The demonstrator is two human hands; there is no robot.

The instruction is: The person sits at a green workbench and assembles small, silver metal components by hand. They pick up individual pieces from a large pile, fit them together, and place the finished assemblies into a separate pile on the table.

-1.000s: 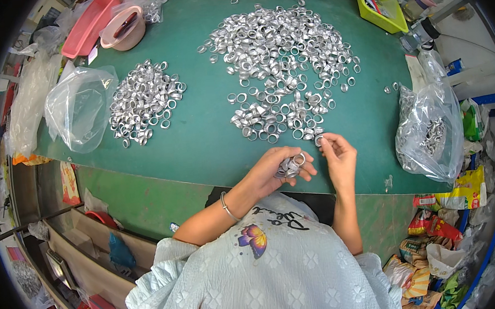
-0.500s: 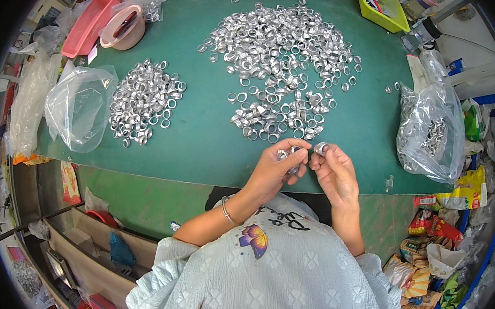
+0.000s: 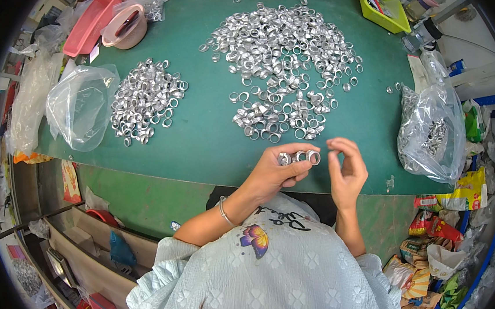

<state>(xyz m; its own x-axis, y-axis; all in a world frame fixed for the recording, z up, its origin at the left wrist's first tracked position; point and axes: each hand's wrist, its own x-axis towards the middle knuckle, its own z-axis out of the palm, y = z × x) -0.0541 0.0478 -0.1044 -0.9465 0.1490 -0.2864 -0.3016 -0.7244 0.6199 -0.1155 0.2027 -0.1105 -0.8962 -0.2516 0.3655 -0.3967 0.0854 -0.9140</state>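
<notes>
My left hand [image 3: 273,173] is closed around a row of silver metal rings [image 3: 313,158], which show between its thumb and fingers at the table's near edge. Just to the right, my right hand [image 3: 349,172] is raised with thumb and fingertips apart and nothing visible between them. Beyond both hands lies a large spread heap of similar rings [image 3: 277,50], its near part reaching almost to my left fingers. A smaller heap of rings [image 3: 144,98] sits farther left on the green table [image 3: 205,129].
Left of the small heap lies a clear plastic bag [image 3: 81,109]. A bag of rings [image 3: 432,131] rests at the table's right edge. Pink baskets [image 3: 94,21], a pink bowl [image 3: 128,39] and a yellow-green tray [image 3: 385,16] line the far side. An open drawer [image 3: 97,242] is at lower left.
My right hand has let go of a ring and drawn off to the right, its fingers opening. That ring now sits at the end of the row in my left hand.
</notes>
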